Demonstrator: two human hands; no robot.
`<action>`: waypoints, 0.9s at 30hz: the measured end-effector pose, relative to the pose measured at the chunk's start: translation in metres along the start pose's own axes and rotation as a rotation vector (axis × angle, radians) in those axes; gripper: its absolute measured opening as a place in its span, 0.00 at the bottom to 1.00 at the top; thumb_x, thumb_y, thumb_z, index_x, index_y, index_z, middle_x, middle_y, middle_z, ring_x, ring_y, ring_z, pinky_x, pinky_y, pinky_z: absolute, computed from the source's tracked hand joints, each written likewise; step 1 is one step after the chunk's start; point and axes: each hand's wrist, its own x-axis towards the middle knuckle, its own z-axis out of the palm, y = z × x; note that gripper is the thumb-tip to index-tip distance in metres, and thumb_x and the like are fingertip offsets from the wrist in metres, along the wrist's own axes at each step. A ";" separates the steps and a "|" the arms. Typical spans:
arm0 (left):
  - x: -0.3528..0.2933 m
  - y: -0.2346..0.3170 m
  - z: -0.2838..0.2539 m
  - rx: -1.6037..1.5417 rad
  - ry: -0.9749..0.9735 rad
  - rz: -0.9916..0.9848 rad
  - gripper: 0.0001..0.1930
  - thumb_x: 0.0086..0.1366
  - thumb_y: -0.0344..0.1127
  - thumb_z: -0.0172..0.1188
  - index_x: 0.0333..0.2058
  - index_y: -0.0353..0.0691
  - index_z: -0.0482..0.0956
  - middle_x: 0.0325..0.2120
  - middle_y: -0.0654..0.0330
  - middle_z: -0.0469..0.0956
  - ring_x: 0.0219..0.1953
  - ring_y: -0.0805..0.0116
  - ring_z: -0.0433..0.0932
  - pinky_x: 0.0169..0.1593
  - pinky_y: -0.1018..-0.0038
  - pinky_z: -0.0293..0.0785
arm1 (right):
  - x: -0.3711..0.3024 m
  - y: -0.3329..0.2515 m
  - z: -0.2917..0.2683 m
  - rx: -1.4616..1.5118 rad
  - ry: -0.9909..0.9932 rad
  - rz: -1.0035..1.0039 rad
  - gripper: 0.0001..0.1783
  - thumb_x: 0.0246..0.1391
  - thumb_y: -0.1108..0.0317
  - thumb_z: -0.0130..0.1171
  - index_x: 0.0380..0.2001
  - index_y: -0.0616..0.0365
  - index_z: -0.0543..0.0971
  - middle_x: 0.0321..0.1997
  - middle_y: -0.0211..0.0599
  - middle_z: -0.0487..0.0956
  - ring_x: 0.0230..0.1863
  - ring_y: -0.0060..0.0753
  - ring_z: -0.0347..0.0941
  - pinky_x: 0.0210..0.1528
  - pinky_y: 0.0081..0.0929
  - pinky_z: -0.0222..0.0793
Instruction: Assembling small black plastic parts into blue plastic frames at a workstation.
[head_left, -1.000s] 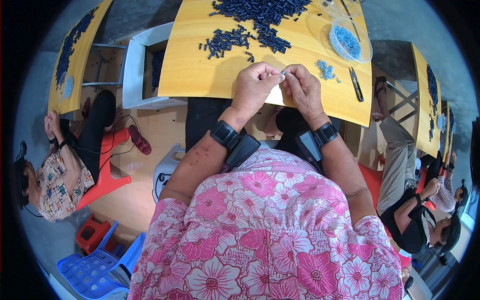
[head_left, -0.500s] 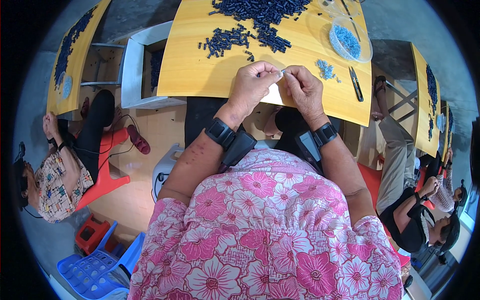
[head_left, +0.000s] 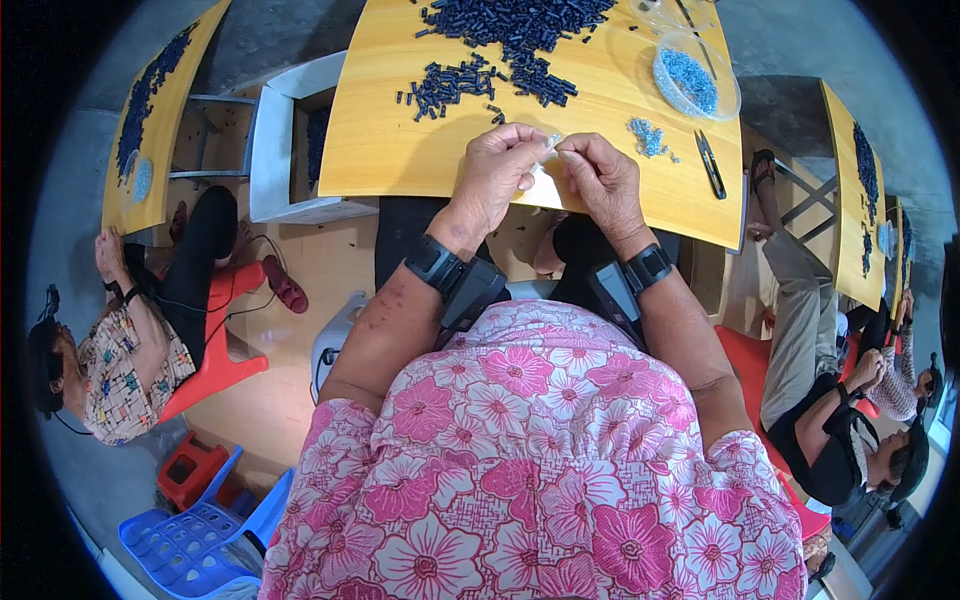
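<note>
Both hands are above the near edge of a yellow wooden table [head_left: 400, 155]. My left hand [head_left: 495, 172] is closed, thumb and fingers pinching a small pale clear piece [head_left: 549, 146] that pokes up past the fingertips. Close on its right, my right hand [head_left: 607, 182] is also closed, thumb and index pressed together near that piece. What the right fingertips hold is too small to make out. Ahead lie a pile of small dark blue tubular parts [head_left: 515, 25] and a smaller cluster of them [head_left: 450, 85]. Right of my hands is a little heap of light-blue clear pieces [head_left: 650, 137].
A clear round tub [head_left: 735, 92] of light-blue pieces stands at the right, with black-handled snips [head_left: 710, 165] nearer. A white box [head_left: 270, 150] adjoins the table's left side. People sit at other tables on both sides. A blue plastic chair [head_left: 180, 545] is at lower left.
The pale piece now shows more clearly above my left fingertips. My hands have shifted slightly at the pinch, the right fingertips drawing a little away from the left.
</note>
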 end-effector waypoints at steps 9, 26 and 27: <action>0.000 -0.001 0.002 0.072 0.028 0.017 0.03 0.64 0.31 0.58 0.32 0.39 0.76 0.23 0.73 0.68 0.20 0.86 0.59 0.23 0.86 0.57 | 0.004 0.001 0.003 0.021 0.042 0.044 0.09 0.51 0.71 0.58 0.37 0.57 0.80 0.36 0.39 0.81 0.37 0.36 0.79 0.41 0.25 0.73; -0.002 0.000 0.002 0.214 0.024 0.047 0.06 0.65 0.33 0.57 0.33 0.38 0.78 0.21 0.74 0.66 0.20 0.86 0.59 0.23 0.86 0.58 | 0.003 0.002 0.002 0.184 -0.010 0.079 0.10 0.50 0.72 0.60 0.38 0.59 0.80 0.35 0.31 0.82 0.34 0.21 0.77 0.38 0.19 0.74; -0.001 0.000 0.003 0.207 0.024 0.041 0.07 0.66 0.34 0.55 0.35 0.37 0.77 0.22 0.74 0.66 0.20 0.86 0.59 0.23 0.86 0.57 | 0.002 0.001 0.001 0.180 -0.006 0.072 0.10 0.50 0.72 0.60 0.38 0.59 0.80 0.35 0.31 0.82 0.34 0.21 0.77 0.38 0.19 0.74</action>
